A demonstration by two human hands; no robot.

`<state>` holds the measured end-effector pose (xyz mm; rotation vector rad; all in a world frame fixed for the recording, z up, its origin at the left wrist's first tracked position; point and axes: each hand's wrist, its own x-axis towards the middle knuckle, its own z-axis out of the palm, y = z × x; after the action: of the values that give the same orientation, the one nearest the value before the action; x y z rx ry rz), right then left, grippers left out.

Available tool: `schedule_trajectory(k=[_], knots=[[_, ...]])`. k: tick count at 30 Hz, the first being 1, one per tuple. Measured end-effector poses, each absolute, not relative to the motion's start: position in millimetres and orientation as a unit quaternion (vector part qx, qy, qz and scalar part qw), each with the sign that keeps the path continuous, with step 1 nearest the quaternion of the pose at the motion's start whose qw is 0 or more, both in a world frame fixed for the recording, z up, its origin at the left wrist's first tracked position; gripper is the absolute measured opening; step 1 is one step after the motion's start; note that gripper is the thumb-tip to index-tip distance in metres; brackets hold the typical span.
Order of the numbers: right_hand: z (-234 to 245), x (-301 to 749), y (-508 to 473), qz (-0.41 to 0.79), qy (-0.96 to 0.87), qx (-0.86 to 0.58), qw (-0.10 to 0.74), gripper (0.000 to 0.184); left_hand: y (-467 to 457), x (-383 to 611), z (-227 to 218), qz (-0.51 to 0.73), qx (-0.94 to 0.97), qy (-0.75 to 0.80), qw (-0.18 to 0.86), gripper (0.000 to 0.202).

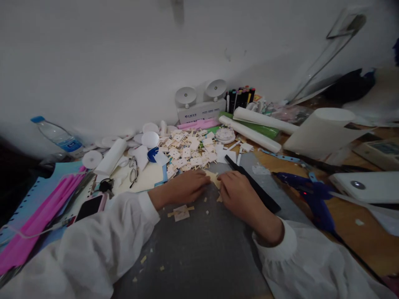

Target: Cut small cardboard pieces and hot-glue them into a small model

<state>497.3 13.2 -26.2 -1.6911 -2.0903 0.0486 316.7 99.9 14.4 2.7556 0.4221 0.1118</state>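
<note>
My left hand (190,186) and my right hand (238,194) meet over the grey mat (199,253), fingers curled. Between their fingertips is a small pale yellow piece (214,178), gripped from both sides; its exact kind is partly hidden by the fingers. A flat white square with tan strips (181,213) lies on the mat just below my left hand. Beyond my hands spreads a heap of small cream square pieces (187,151) with dark dots. To the right of my right hand lies a long black tool (258,189), partly covered by my forearm.
A blue glue gun (314,195) with a red light rests at the right, near a white phone (368,187). White rolls (252,135) lie behind. At left are a water bottle (60,137), pink sheets (43,220) and a pink-edged phone (90,207). Scraps (143,259) dot the mat.
</note>
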Motion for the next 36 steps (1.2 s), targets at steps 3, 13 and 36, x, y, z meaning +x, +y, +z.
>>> schedule_trajectory(k=[3,13,36], knots=[[-27,497,13,0.032,-0.758,-0.61,0.23,0.026,95,303,24,0.016,0.971,0.148,0.184,0.022],[-38,501,17,0.095,-0.76,-0.587,0.263,0.017,114,300,-7,0.076,0.95,0.219,0.21,0.02],[5,492,3,0.523,-0.529,-0.411,0.527,0.017,52,294,64,0.239,0.668,0.38,0.594,0.011]])
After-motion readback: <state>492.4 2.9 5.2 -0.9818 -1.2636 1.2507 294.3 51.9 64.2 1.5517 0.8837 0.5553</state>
